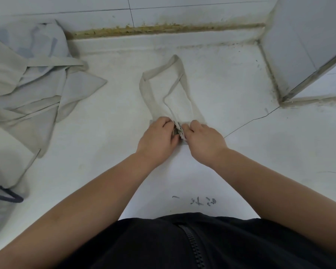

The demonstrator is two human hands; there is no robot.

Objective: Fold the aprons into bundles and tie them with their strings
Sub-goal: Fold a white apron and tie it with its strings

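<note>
Both hands, left hand (157, 135) and right hand (203, 137), clenched around folded apron bundle (179, 131); limp strap loop (163, 84) beyond. Soft, light cloth; best held at bundle's middle.

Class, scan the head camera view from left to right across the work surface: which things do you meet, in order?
Heap of unfolded aprons → left hand → folded apron bundle pinched between both hands → right hand → tiled wall corner. The strap loop lies beyond the hands, so I leave it out.
</note>
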